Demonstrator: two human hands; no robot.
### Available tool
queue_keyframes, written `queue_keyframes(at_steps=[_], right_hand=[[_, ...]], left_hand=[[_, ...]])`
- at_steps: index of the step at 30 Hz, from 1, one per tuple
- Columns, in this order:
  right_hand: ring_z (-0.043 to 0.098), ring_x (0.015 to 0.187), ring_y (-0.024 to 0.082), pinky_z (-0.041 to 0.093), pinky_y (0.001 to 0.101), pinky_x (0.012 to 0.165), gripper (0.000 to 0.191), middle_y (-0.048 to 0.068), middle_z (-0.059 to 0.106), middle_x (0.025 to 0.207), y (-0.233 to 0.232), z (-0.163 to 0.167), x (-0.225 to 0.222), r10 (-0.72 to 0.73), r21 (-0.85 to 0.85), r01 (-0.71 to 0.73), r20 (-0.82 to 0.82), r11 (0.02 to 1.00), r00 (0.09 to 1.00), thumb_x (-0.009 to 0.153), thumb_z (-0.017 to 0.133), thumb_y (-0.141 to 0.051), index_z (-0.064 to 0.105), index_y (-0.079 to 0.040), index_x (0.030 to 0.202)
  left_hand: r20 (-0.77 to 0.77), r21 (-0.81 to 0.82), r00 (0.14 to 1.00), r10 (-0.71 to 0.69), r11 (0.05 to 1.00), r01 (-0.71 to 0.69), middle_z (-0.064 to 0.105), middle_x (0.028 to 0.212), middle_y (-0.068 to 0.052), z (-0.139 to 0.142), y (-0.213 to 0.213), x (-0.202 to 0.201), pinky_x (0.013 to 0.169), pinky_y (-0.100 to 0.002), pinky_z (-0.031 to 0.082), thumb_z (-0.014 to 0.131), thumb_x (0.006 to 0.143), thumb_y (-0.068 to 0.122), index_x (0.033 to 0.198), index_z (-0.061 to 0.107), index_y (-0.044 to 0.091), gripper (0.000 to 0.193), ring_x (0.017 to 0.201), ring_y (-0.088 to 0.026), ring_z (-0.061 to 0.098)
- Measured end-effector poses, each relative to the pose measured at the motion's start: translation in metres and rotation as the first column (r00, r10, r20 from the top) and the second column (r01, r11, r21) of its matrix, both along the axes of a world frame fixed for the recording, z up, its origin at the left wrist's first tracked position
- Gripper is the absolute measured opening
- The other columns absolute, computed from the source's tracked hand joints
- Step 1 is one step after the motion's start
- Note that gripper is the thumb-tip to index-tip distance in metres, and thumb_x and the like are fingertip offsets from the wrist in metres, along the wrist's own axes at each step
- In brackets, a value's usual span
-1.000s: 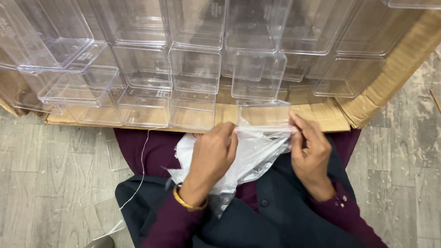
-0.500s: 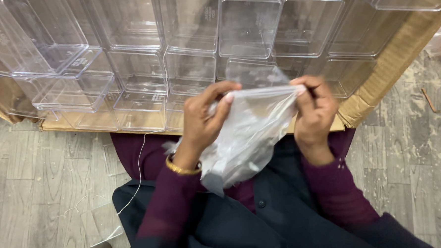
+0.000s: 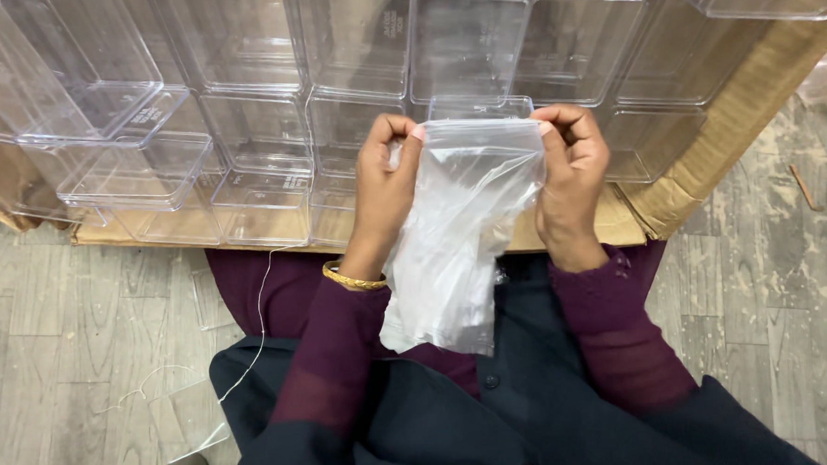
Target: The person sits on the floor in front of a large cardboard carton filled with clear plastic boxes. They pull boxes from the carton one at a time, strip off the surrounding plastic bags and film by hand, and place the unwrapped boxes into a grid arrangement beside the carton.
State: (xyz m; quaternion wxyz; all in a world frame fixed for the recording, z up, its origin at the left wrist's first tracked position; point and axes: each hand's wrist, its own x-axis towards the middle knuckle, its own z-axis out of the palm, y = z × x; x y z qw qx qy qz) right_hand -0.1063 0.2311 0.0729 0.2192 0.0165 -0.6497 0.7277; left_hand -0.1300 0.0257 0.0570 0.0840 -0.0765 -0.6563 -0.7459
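Left hand [image 3: 386, 192] & right hand [image 3: 571, 174] each pinch a top corner of a clear plastic bag [image 3: 460, 240], holding its mouth taut at chest height so it hangs over the lap; stacked clear plastic boxes [image 3: 241, 110] sit on cardboard [image 3: 672, 193] just beyond.

Clear plastic boxes [image 3: 242, 128] crowd a flattened cardboard sheet [image 3: 681, 174] lying on the grey plank floor [image 3: 84, 349].
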Motion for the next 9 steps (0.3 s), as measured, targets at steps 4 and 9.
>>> queue_keyframes(at_steps=[4,9], right_hand=[[0.055,0.088,0.004,0.046,0.0198,0.081,0.008,-0.001,0.062,0.099,-0.005,0.000,-0.005,-0.066,0.085,0.063,0.036,0.994,0.997,0.107,0.063,-0.003,0.064,-0.002,0.116],[0.061,0.101,0.010,0.051,0.0272,0.094,0.036,0.004,0.062,0.112,0.009,0.003,-0.003,0.194,-0.150,-0.175,0.126,0.973,0.973,0.101,0.061,0.002,0.052,-0.004,0.136]], left_hand=[[-0.066,-0.265,0.991,0.112,0.956,-0.126,0.061,0.087,-0.003,-0.005,-0.002,-0.004,0.067,-0.029,0.047,0.062,0.105,0.021,0.098,0.061,0.004,0.019,0.075,-0.012,0.054],[0.106,-0.434,0.977,0.183,0.893,-0.121,0.064,0.085,-0.009,-0.011,-0.001,-0.003,0.066,-0.033,0.045,0.058,0.108,0.029,0.097,0.060,0.003,0.028,0.064,-0.021,0.051]])
